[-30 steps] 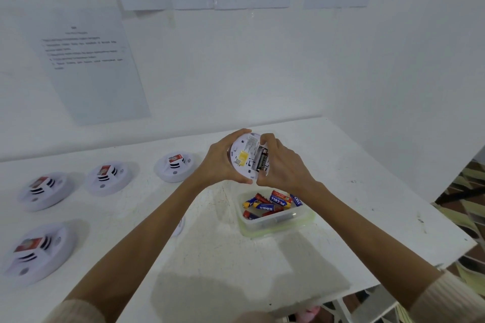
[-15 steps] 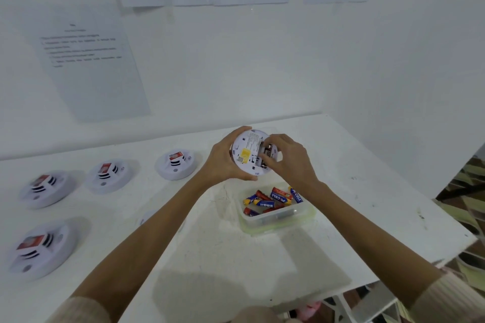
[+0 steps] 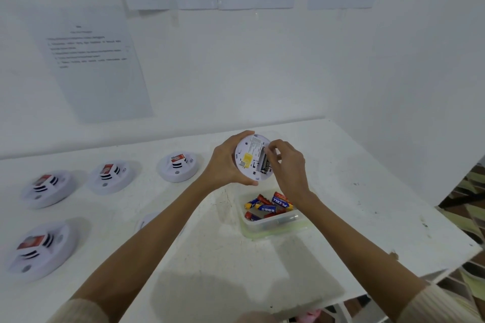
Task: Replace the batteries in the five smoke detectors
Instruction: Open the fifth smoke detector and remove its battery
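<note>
Right hand (image 3: 288, 168) has shifted its curled fingertips to the upper end of the battery bay on the round white plastic smoke detector (image 3: 249, 154), gripped mid-frame by the left hand (image 3: 223, 165). I cannot tell whether they pinch the dark battery (image 3: 264, 162). Four more detectors (image 3: 178, 169) at left seem still to do, and spare cells fill the clear plastic tub (image 3: 275, 225).

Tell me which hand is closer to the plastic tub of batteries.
Right. The right hand hovers just above the far edge of the tub, working at the battery slot of the held smoke detector. The left hand grips the detector's other side, farther left.
</note>
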A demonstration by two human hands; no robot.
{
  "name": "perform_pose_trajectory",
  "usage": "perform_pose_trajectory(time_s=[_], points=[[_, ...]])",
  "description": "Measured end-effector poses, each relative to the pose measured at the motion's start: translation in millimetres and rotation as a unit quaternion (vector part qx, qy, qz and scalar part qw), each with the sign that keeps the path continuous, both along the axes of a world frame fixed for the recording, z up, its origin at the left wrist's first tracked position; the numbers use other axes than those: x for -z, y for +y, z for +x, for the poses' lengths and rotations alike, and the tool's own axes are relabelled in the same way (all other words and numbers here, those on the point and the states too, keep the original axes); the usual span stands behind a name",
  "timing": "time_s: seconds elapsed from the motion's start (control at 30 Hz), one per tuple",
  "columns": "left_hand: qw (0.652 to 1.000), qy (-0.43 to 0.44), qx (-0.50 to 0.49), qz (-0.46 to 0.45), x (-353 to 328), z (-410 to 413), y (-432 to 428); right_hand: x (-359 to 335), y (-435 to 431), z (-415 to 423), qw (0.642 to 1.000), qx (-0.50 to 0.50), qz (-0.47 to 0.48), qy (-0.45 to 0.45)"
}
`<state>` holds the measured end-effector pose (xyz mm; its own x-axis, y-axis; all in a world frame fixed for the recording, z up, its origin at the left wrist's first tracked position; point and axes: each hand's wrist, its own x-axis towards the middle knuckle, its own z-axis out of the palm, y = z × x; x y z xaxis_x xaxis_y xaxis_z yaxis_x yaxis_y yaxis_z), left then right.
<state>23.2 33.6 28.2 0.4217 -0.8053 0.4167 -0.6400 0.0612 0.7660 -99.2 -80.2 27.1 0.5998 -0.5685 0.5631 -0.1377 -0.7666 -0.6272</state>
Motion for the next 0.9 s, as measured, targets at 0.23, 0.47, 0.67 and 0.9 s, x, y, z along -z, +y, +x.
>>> perform_pose_trajectory(time_s=[0.23, 0.47, 0.67, 0.9], points=[[1.0, -0.008, -0.02, -0.012, 2, 1, -1, 5, 3, 3, 0.995, -0.013, 0.088, -0.039], [0.998, 0.012, -0.057, -0.02, -5, -1, -7, -3, 11, 10, 0.917, -0.042, 0.384, -0.101], [0.998, 0.029, 0.035, 0.038, -14, 8, 14, -29, -22, -7, 0.933, -0.154, 0.325, 0.025], [0.993, -0.043, 0.082, 0.076, -11, 0, 19, -37, -30, -10, 0.929, -0.17, 0.31, 0.113]])
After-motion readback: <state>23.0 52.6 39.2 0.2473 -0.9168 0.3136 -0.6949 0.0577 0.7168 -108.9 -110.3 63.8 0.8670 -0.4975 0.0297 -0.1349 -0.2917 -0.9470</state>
